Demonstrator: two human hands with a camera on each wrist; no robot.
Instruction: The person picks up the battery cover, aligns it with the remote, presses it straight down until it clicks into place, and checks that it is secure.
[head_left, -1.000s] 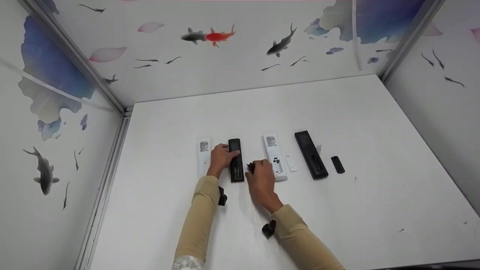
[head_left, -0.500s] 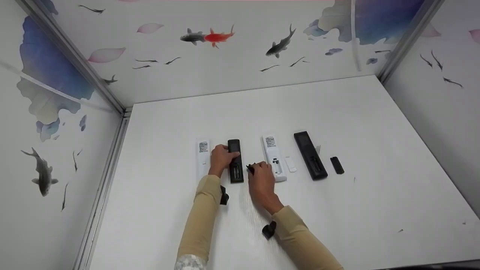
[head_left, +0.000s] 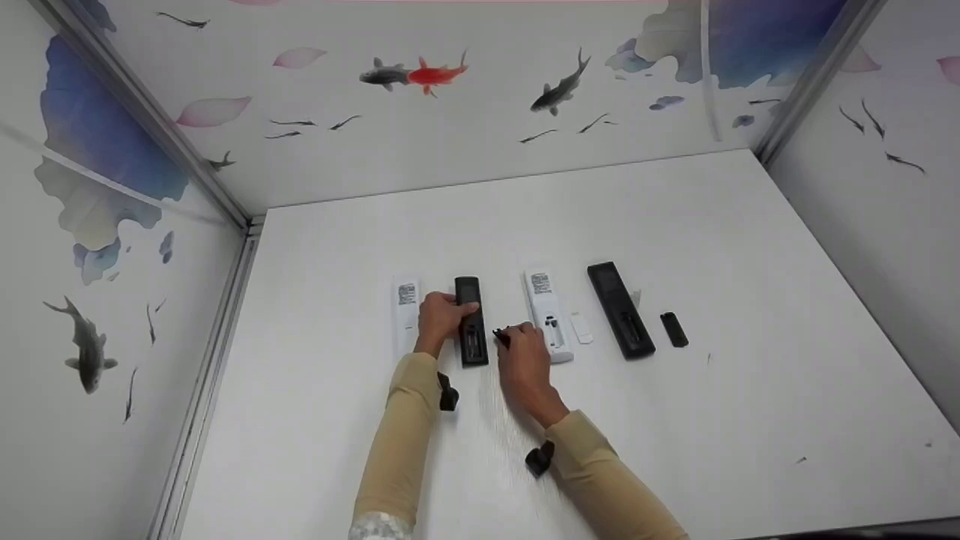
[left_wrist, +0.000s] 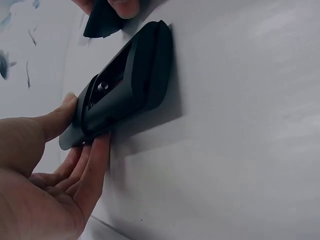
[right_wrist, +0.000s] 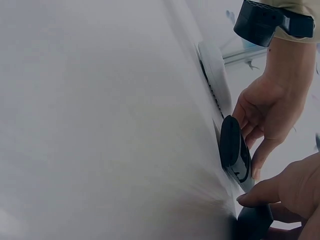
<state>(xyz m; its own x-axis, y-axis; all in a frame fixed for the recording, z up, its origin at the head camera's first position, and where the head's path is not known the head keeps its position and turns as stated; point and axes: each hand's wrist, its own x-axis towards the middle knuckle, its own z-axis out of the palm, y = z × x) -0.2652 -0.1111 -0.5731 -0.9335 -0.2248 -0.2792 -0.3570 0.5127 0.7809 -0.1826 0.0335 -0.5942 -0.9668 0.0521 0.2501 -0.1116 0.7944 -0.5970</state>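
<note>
My left hand grips a black remote control lying back up on the table, thumb over its upper face and fingers along its side. Its battery compartment is uncovered; a small metallic part shows inside in the left wrist view, too dim to identify. Just right of that remote, my right hand pinches a small black battery cover, apart from the remote. The right wrist view shows the same cover between thumb and fingers, partly hidden by them.
Left of the hands lies a white remote, partly hidden. To the right are another white remote with an open compartment, its white cover, a second black remote and a black cover. Printed panels wall the white table.
Both hands stay almost in place. Under the left hand, the black remote has turned very slightly, its near end edging right.
</note>
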